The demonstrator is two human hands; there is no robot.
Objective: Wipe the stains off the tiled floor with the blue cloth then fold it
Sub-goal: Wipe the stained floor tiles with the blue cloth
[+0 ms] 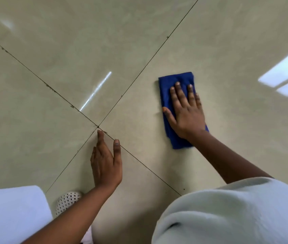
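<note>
Glossy beige tiled floor (55,55) fills the view, its dark grout lines (34,73) crossing in an X. Under the right hand (186,110) lies the folded blue microfibre cloth (178,78), flat on the tile right of that crossing. The right grip is released: fingers spread, palm pressing the cloth down, with cloth edges showing beyond the fingertips and below the wrist. Bare tile stretches wide on every side of this hand. Well apart to its left, the left hand (106,161) rests flat and unclenched, fingertips at the grout crossing. Dark specks dot the grout. A white perforated shoe (67,199) sits near the left forearm.
</note>
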